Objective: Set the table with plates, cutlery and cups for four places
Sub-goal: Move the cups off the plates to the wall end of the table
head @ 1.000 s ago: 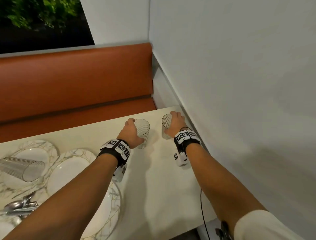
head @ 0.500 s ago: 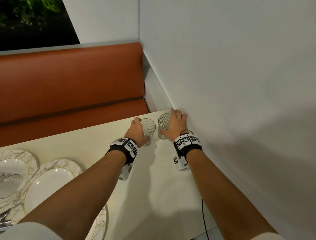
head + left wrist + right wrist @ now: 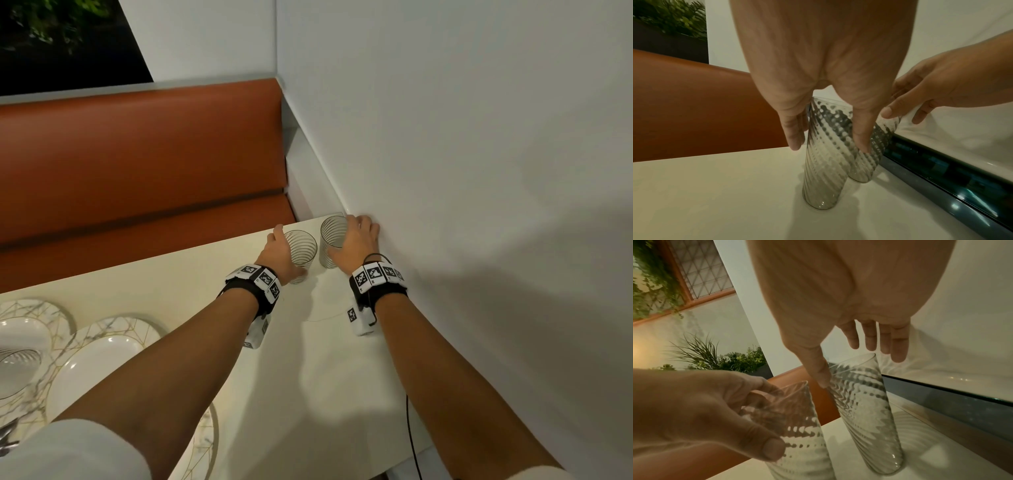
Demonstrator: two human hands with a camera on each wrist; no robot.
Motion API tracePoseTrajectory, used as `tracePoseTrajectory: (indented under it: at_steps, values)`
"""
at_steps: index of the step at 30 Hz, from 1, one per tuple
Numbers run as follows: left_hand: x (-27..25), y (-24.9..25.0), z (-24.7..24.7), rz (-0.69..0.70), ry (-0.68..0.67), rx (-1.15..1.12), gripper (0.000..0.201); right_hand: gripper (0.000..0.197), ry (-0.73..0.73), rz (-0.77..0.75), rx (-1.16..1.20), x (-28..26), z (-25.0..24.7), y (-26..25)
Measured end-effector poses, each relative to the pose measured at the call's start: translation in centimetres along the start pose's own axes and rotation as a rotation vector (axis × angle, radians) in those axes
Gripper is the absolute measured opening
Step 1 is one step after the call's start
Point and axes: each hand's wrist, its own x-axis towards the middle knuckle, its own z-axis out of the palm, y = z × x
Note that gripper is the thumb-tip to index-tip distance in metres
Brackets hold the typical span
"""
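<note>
Gripping left glass (image 3: 303, 251) with left hand (image 3: 276, 254); right hand (image 3: 356, 246) holds right glass (image 3: 331, 234).

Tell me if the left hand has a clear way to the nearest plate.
Probably yes, but not free: the left hand grips a glass; only bare table lies between it and the plate.

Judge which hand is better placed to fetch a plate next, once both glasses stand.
Left, probably. The left hand grips the left glass on the side nearer the plates; the right hand holds the right glass in the corner by the wall and would have to reach across the left arm.
</note>
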Motion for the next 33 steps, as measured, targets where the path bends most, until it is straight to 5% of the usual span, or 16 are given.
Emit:
tracePoseTrajectory:
  at_steps: [6, 14, 18, 25, 30, 33]
  values:
    - [-2.2, -1.9, -1.6, 0.029, -0.087, 0.06, 0.135, 0.058, 0.124, -0.031, 0.045, -2.9, -1.8, -2.2]
    - [-9.6, -11.9, -7.1, 0.032, 0.036, 0.003, 0.045, 0.025, 0.067, -0.304, 0.203, -8.1, 1.1, -13.2]
    - [-15.6, -20.1, -12.4, 0.012, 0.223, -0.088, 0.022, 0.018, -0.099, -0.495, 0.274, -12.3, 6.2, -21.4]
    - [-25.5, -36.0, -22.4, -0.029, 0.473, -0.062, 0.018, 0.015, -0.316, -0.658, 0.314, -21.6, 15.9, -36.2]
    - [-30.0, -45.6, -28.7, -0.036, 0.517, 0.091, 0.018, 0.018, -0.435, -0.65, 0.174, -26.3, 22.7, -43.9]
    - [-31.8, -49.9, -30.8, -0.133, 0.472, 0.207, 0.036, 0.035, -0.414, -0.606, 0.04, -28.2, 25.5, -46.3]
